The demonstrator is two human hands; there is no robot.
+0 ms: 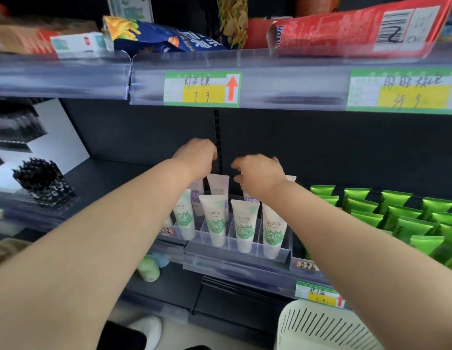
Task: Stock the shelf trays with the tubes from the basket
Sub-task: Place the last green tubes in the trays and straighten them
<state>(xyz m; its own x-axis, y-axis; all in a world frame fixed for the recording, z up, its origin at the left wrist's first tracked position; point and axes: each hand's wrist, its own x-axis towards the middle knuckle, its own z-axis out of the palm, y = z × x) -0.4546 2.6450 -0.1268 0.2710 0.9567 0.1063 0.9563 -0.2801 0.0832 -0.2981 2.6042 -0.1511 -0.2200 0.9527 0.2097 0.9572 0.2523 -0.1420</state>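
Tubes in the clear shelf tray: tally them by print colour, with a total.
Green-print tubes: 4
Purple-print tubes: 3
Tube with hidden print, behind right hand: 1
Total: 8

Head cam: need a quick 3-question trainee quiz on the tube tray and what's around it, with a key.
1. True or false: four white tubes with green print stand in the front row of the clear tray.
2. Where do the solid green tubes stand? A) left of the tray B) right of the tray C) on the shelf above
3. Fill in (above/below): the white slotted basket shows ___ the tray's shelf.
Key: 1 true; 2 B; 3 below.
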